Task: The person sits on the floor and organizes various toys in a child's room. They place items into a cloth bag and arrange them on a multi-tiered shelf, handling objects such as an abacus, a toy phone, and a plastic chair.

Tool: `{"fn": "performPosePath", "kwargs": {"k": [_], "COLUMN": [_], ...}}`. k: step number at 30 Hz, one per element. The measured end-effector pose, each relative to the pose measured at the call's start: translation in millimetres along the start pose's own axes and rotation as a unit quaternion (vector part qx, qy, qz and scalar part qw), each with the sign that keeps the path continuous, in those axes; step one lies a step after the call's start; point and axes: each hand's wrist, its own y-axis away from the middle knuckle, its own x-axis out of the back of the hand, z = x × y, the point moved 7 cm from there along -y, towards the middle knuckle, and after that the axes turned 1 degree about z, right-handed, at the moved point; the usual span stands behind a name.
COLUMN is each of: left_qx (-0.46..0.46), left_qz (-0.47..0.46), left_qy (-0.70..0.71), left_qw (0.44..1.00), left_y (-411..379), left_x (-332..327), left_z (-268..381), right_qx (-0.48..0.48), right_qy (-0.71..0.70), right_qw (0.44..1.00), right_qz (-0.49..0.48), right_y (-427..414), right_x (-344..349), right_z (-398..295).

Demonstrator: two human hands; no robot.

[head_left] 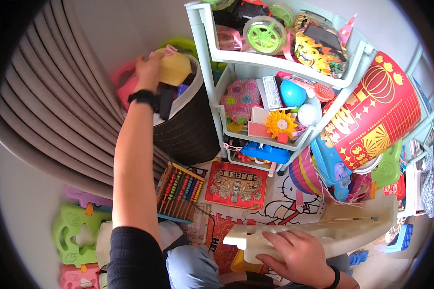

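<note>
My left hand (148, 70), with a black band on its wrist, reaches over a dark brown woven basket (188, 130) and touches a pale yellow item (175, 68) at its top; whether the fingers grip it I cannot tell. A white liner shows at the basket's rim. My right hand (293, 254) is closed on the end of a long cream plastic panel (343, 234), which lies across the lower right. Between my arms, a wooden bead abacus (181, 191) leans near the basket, and a red box or tin (236, 185) lies on the patterned mat.
A pale green tiered cart (275, 59) full of toys stands ahead. A red cylinder with gold print (379, 112) leans at its right above a blue plastic item (329, 160). Stacked grey-brown folds (68, 97) fill the left. Green plastic fence panels (77, 234) stand lower left.
</note>
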Motion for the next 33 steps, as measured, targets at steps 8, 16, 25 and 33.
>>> {"fn": "performPosePath", "kwargs": {"k": [8,16,25,33], "left_qx": [0.117,0.251,0.031,-0.059], "left_qz": [-0.218,-0.402,-0.479,-0.459], "left_qy": [0.341,0.467,0.396,0.361], "left_qw": [0.907,0.746,0.783,0.81], "left_y": [225.6,431.9,467.7,465.8], "left_x": [138.6,99.8,84.0,99.4], "left_z": [100.9,191.1,265.0,258.9], "right_qx": [-0.058,-0.073,-0.107,-0.122], "right_qy": [-0.273,-0.604,-0.769,-0.768], "right_qw": [0.96,0.783,0.599,0.605], "right_qz": [0.031,0.128,0.199,0.171], "right_y": [16.2,30.2,73.9,69.7], "right_x": [10.6,6.4,7.0,3.2], "right_z": [14.7,44.1,66.0,60.6]}}
